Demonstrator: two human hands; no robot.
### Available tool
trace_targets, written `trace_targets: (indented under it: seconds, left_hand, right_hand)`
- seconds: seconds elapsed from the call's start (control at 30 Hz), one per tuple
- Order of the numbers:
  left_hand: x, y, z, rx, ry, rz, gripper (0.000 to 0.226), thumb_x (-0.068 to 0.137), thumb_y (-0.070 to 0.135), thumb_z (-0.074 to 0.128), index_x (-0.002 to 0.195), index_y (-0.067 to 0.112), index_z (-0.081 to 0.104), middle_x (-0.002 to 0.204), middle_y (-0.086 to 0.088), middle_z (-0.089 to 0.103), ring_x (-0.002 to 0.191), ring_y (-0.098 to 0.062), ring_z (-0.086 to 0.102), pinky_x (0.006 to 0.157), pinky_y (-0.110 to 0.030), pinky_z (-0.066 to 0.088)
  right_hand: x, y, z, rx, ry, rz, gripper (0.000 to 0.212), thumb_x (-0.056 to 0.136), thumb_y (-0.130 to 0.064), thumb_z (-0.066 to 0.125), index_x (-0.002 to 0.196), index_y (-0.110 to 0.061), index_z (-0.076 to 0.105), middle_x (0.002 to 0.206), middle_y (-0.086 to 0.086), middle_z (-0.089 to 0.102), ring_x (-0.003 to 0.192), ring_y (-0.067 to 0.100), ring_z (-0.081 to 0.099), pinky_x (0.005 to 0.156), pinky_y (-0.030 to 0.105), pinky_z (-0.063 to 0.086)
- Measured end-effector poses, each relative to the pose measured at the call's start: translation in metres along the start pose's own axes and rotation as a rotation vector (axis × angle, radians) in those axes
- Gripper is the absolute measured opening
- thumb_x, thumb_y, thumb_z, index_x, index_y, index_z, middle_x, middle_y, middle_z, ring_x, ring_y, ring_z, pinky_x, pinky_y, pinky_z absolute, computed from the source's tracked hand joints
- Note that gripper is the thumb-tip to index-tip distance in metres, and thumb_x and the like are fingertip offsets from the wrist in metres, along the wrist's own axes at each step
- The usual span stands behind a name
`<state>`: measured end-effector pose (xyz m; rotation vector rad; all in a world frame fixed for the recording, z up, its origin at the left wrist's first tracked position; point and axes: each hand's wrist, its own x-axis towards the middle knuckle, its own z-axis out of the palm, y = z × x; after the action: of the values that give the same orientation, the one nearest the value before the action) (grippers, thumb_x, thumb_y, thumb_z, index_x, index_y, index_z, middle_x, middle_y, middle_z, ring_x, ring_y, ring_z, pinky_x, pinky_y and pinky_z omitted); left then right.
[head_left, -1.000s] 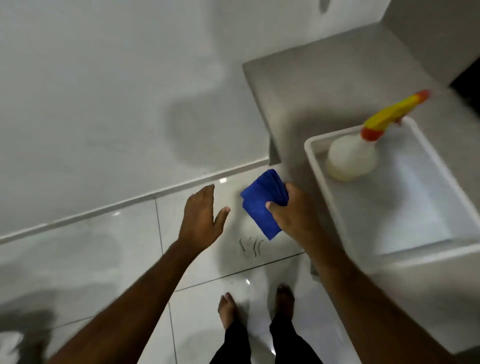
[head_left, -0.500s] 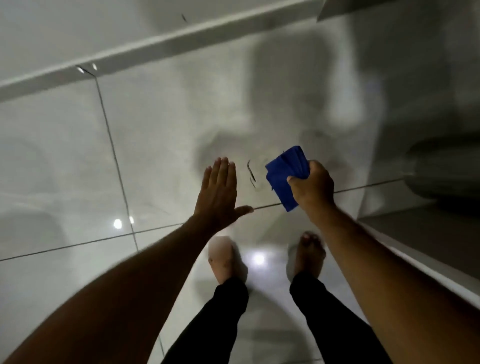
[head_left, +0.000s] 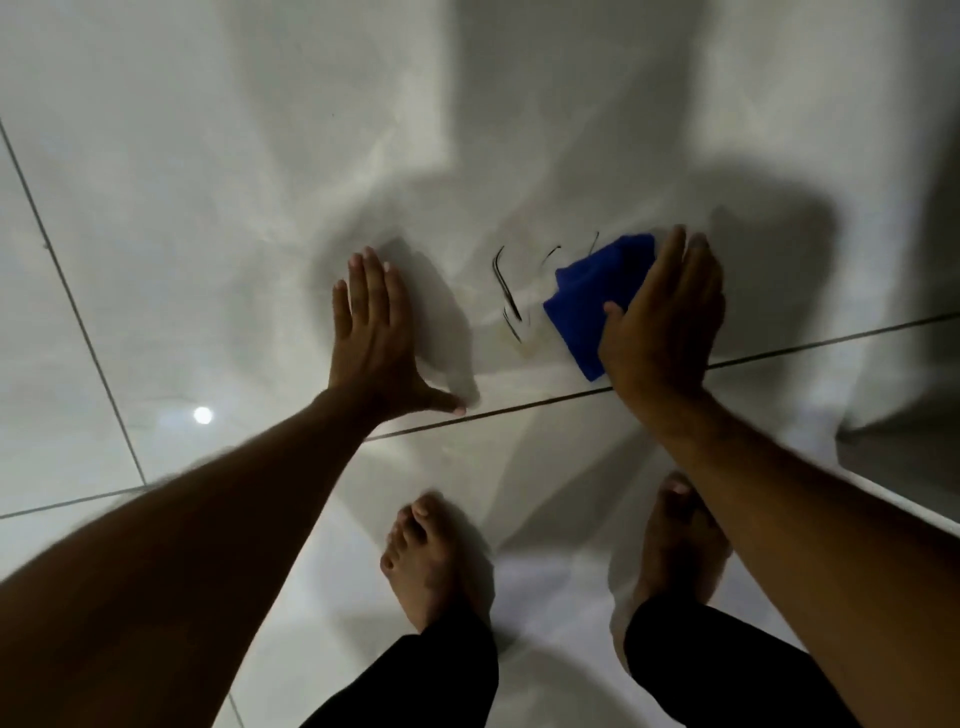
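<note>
1. Nearest the camera, bare feet stand on glossy floor tile; a wet patch could cause a slip.
2. Left hand lies flat on the tile, fingers straight, holding nothing.
3. Right hand, fingers straight, presses the blue cloth to the tile, just right of the dark marks. An unpinned edge could smear them.
4. The palm hides part of the cloth. Whether the marks are hairs or scratches cannot be determined.

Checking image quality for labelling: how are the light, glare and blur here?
Head view: dim light; broad shadows on the glossy floor tiles; one round glare spot at left; forearms blurred near the edges; blue cloth and black marks fairly sharp.
</note>
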<state>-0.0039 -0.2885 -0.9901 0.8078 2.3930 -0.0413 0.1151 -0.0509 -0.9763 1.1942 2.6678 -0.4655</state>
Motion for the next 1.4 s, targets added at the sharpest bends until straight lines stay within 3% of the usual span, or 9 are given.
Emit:
trace_targets:
  seconds: [0.13,0.3,0.57,0.73,0.93,1.0,1.17,1.23,1.4]
  left_hand:
    - [0.003,-0.009,0.008,-0.059,-0.065,-0.037,0.183,0.019,0.104,0.052,0.147,-0.008,-0.018,0.156,-0.035,-0.022,0.145,-0.047,-0.024,0.117,-0.059,-0.012]
    - [0.008,-0.017,0.023,-0.072,-0.012,-0.016,0.183,0.019,0.107,0.044,0.149,-0.008,-0.012,0.157,-0.035,-0.017,0.146,-0.047,-0.021,0.118,-0.061,-0.009]
    - [0.005,-0.014,0.012,-0.082,-0.071,-0.021,0.184,0.017,0.105,0.048,0.148,-0.006,-0.017,0.157,-0.033,-0.022,0.145,-0.044,-0.026,0.117,-0.052,-0.021]
    - [0.006,-0.016,0.016,-0.067,-0.065,-0.035,0.186,0.013,0.106,0.045,0.149,-0.004,-0.018,0.158,-0.03,-0.023,0.146,-0.042,-0.026,0.119,-0.049,-0.018]
    - [0.003,-0.014,0.012,-0.069,-0.06,-0.03,0.184,0.015,0.105,0.047,0.147,-0.004,-0.022,0.157,-0.033,-0.02,0.145,-0.044,-0.026,0.118,-0.049,-0.021]
    - [0.003,-0.015,0.013,-0.065,-0.042,-0.027,0.184,0.016,0.107,0.044,0.147,-0.004,-0.022,0.157,-0.033,-0.021,0.146,-0.044,-0.025,0.118,-0.05,-0.02]
    - [0.006,-0.015,0.019,-0.06,-0.038,-0.025,0.185,0.015,0.108,0.041,0.149,-0.007,-0.015,0.158,-0.033,-0.018,0.146,-0.044,-0.024,0.119,-0.055,-0.015]
    - [0.007,-0.013,0.019,-0.051,-0.042,-0.018,0.185,0.015,0.108,0.042,0.149,-0.006,-0.015,0.158,-0.032,-0.021,0.146,-0.044,-0.024,0.119,-0.058,-0.009]
    - [0.003,-0.011,0.013,-0.041,-0.054,-0.036,0.185,0.016,0.107,0.044,0.149,-0.007,-0.015,0.158,-0.032,-0.021,0.146,-0.043,-0.024,0.119,-0.062,-0.003]
  right_hand:
    - [0.003,-0.006,0.026,-0.046,-0.177,-0.128,0.071,0.1,-0.041,0.036,0.153,-0.004,0.008,0.162,0.024,0.006,0.149,0.041,0.008,0.12,0.056,0.014]
    - [0.048,-0.068,0.056,-0.075,0.04,-0.141,0.069,0.097,-0.049,0.031,0.152,-0.007,0.024,0.158,0.024,0.024,0.144,0.042,0.024,0.114,0.056,0.022]
    - [0.08,-0.027,0.036,-0.526,-0.323,-1.683,0.071,0.091,-0.052,0.045,0.151,-0.017,0.028,0.16,0.016,0.025,0.145,0.037,0.024,0.117,0.052,0.02]
    - [0.076,-0.103,0.061,-0.247,0.0,-0.659,0.074,0.092,-0.052,0.039,0.152,-0.013,0.021,0.161,0.018,0.019,0.148,0.038,0.018,0.118,0.055,0.015]
    - [0.01,-0.015,0.053,-0.399,-0.323,-1.604,0.073,0.093,-0.049,0.041,0.153,-0.014,0.02,0.162,0.017,0.017,0.148,0.038,0.016,0.119,0.052,0.008]
    - [0.055,-0.008,0.052,-0.439,-0.289,-1.639,0.073,0.089,-0.051,0.05,0.149,-0.015,0.031,0.158,0.017,0.029,0.144,0.036,0.028,0.119,0.051,0.015]
    - [0.068,-0.022,0.065,-0.14,0.258,-0.277,0.068,0.097,-0.052,0.033,0.15,-0.01,0.028,0.155,0.022,0.031,0.141,0.041,0.031,0.113,0.052,0.025]
    - [0.013,-0.027,0.074,-0.069,0.23,-0.119,0.07,0.097,-0.052,0.035,0.151,-0.008,0.026,0.158,0.022,0.026,0.143,0.042,0.026,0.115,0.054,0.021]
    - [0.032,0.05,0.044,-0.322,-0.265,-1.475,0.076,0.087,-0.053,0.052,0.149,-0.014,0.031,0.159,0.018,0.026,0.147,0.037,0.02,0.12,0.05,0.012]
